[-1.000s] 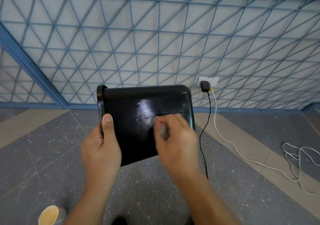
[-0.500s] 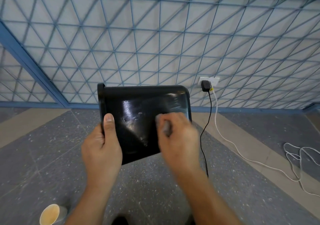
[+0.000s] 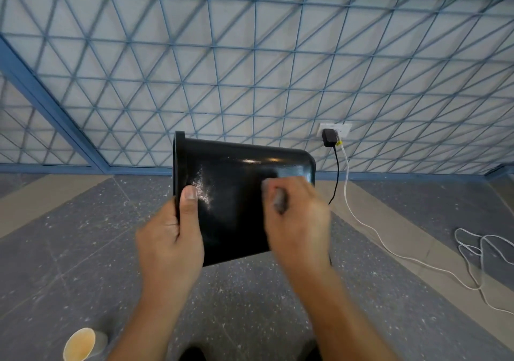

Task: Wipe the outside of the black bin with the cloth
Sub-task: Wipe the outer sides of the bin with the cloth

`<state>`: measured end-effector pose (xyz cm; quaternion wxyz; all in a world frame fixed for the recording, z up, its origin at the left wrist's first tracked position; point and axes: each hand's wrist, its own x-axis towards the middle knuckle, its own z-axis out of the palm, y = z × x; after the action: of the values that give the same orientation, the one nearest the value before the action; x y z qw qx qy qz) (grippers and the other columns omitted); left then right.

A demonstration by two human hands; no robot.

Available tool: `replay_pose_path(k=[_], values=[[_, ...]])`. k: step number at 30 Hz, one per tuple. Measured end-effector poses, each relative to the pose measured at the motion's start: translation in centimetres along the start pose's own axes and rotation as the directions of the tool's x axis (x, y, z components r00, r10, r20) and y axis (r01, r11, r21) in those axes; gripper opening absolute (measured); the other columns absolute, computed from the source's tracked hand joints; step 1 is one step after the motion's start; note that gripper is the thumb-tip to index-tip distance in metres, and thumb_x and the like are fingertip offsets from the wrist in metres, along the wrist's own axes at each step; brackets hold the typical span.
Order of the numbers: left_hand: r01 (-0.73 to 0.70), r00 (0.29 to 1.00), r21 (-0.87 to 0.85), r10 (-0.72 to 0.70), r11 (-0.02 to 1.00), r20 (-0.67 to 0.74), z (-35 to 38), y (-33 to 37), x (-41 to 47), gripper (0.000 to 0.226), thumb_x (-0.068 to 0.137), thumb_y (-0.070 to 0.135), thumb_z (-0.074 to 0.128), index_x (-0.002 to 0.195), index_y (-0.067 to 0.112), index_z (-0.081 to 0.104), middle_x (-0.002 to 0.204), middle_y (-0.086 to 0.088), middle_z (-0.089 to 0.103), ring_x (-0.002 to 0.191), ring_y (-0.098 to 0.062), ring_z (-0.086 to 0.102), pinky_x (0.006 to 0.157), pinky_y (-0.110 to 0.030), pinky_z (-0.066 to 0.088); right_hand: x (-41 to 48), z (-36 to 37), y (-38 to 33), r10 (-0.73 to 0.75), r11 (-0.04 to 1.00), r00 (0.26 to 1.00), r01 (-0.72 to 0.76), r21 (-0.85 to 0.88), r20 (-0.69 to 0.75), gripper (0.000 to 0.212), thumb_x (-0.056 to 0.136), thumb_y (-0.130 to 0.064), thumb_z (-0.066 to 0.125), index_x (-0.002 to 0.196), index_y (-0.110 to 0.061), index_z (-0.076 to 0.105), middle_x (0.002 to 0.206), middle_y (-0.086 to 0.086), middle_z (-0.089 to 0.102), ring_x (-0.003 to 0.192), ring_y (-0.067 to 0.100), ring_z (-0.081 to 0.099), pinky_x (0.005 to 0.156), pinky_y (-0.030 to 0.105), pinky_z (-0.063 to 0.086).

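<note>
– Both hands: report state.
– The left hand grips the bin at its rim end, with the thumb flat on the side wall and the fingers hidden behind. The right hand has its fingers curled round the cloth and presses it to the wall near the base end.
– Bin position?
– Held in the air over the floor, on its side. The rim is to the left and the base to the right.
– Change over the last second?
– The bin's top edge was level. It now slopes down toward the base. The right hand has shifted from mid-wall toward the base corner. The glare has moved from mid-wall to just beside the left thumb.
– Meaning for the task?
– Judgement: wiping is under way and this wall is nearly covered. The other faces are out of sight. The bin probably needs turning to reach them.
</note>
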<state>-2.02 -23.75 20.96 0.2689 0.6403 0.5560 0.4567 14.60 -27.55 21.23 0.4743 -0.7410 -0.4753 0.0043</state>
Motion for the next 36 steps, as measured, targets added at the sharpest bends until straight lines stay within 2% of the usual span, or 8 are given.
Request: replay_pose_path(k=[4, 7, 12, 17, 20, 28, 33, 36], values=[[-0.023, 1.0, 0.007, 0.023, 1.0, 0.021, 0.1, 0.2, -0.1, 0.08, 0.097, 0.087, 0.027, 0.062, 0.017, 0.046, 0.051, -0.006, 0.048, 0.056, -0.016, 0.053, 0.045, -0.031, 0.035, 1.3, -1.8, 3.9, 0.263, 0.965, 0.963, -0.263, 0.008, -0.064, 0.01, 0.098, -0.022, 0.067, 0.096, -0.015, 0.074, 0.085, 0.002, 0.067, 0.07, 0.025, 0.066, 0.067, 0.047, 0.058], [-0.063, 0.997, 0.024, 0.061, 0.998, 0.049, 0.9, 0.8, -0.4, 0.071, 0.104, 0.075, 0.033, 0.063, 0.019, 0.046, 0.049, -0.002, 0.045, 0.055, -0.022, 0.053, 0.045, -0.036, 0.034, 0.2, -0.7, 0.8, 0.095, 0.995, 0.993, -0.095, 0.005, -0.069, 0.005, 0.095, -0.017, 0.069, 0.092, -0.019, 0.073, 0.084, -0.005, 0.064, 0.065, 0.009, 0.058, 0.062, 0.03, 0.048], [-0.043, 0.999, 0.062, 0.041, 0.997, 0.036, 0.9, 0.2, -0.3, 0.058, 0.104, 0.064, 0.034, 0.062, 0.028, 0.049, 0.051, 0.009, 0.05, 0.048, -0.01, 0.051, 0.05, -0.032, 0.033, -2.5, 2.2, -4.1, -0.216, 0.975, 0.968, 0.207, 0.083, 0.127, 0.016, 0.102, -0.03, 0.057, 0.101, -0.022, 0.07, 0.096, -0.005, 0.062, 0.069, 0.017, 0.061, 0.057, 0.039, 0.054], [-0.077, 0.995, 0.046, 0.074, 0.996, 0.065, 0.3, -0.2, -0.3, 0.066, 0.104, 0.065, 0.037, 0.062, 0.016, 0.05, 0.05, 0.0, 0.047, 0.057, -0.023, 0.055, 0.046, -0.032, 0.038, 1.2, -1.0, 3.8, 0.188, 0.982, 0.982, -0.189, -0.02, -0.023, 0.01, 0.099, -0.022, 0.065, 0.097, -0.018, 0.074, 0.092, 0.003, 0.069, 0.074, 0.024, 0.064, 0.068, 0.042, 0.055], [-0.159, 0.983, 0.058, 0.152, 0.986, 0.106, 0.2, 0.3, -0.1, 0.065, 0.107, 0.062, 0.039, 0.067, 0.014, 0.057, 0.048, 0.006, 0.045, 0.062, -0.02, 0.06, 0.045, -0.029, 0.041, 1.4, -2.1, 5.9, 0.326, 0.944, 0.944, -0.328, -0.028, -0.055, 0.01, 0.099, -0.02, 0.066, 0.099, -0.014, 0.074, 0.092, 0.003, 0.07, 0.079, 0.02, 0.064, 0.07, 0.029, 0.045], [-0.325, 0.942, 0.208, 0.298, 0.923, 0.153, 1.7, 1.2, -1.5, 0.063, 0.11, 0.06, 0.035, 0.066, 0.018, 0.048, 0.052, 0.012, 0.042, 0.044, -0.007, 0.047, 0.042, -0.026, 0.031, -0.1, 0.8, -2.7, -0.042, 0.981, 0.994, 0.06, 0.182, -0.101, 0.008, 0.097, -0.025, 0.065, 0.1, -0.022, 0.072, 0.093, -0.012, 0.066, 0.088, -0.001, 0.062, 0.08, 0.005, 0.043], [-0.33, 0.94, 0.18, 0.306, 0.927, 0.149, 1.8, 0.8, -1.7, 0.056, 0.109, 0.052, 0.046, 0.064, 0.018, 0.046, 0.046, 0.008, 0.041, 0.038, -0.009, 0.045, 0.036, -0.031, 0.037, 1.1, -0.4, 1.3, 0.201, 0.968, 0.977, -0.187, 0.167, -0.07, 0.009, 0.098, -0.021, 0.068, 0.096, -0.015, 0.074, 0.089, -0.002, 0.07, 0.083, 0.015, 0.065, 0.079, 0.042, 0.055], [-0.399, 0.906, 0.19, 0.354, 0.897, 0.232, 2.5, 0.9, -1.9, 0.051, 0.107, 0.051, 0.046, 0.069, 0.018, 0.055, 0.049, 0.01, 0.048, 0.04, -0.004, 0.047, 0.037, -0.03, 0.042, 1.0, -0.5, 1.1, 0.181, 0.974, 0.981, -0.169, 0.148, -0.07, 0.008, 0.098, -0.021, 0.066, 0.097, -0.018, 0.073, 0.09, -0.005, 0.068, 0.084, 0.008, 0.063, 0.08, 0.031, 0.054]])
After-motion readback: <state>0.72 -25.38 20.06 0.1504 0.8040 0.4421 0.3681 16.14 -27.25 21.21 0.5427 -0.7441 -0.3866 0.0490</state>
